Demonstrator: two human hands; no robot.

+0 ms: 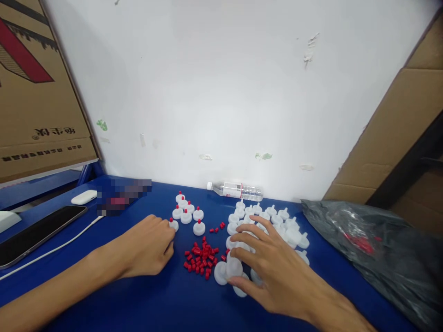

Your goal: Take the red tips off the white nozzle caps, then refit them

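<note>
My left hand (148, 246) rests on the blue table (145, 304), fingers curled, pinching a white cap with a red tip (173, 224) at its fingertips. Just beyond it stands a small group of white caps fitted with red tips (187, 212). A heap of small red plugs (202, 259) lies between my hands. My right hand (273, 267) lies with fingers spread over a pile of plain white caps (270, 221), its fingertips touching the nearest ones (228, 269).
A clear water bottle (237, 190) lies against the white wall. A dark plastic bag (374, 249) with red pieces sits at right. A phone (34, 235), white cable (69, 237) and white earbud case (84, 197) lie at left. Cardboard boxes (38, 92) flank both sides.
</note>
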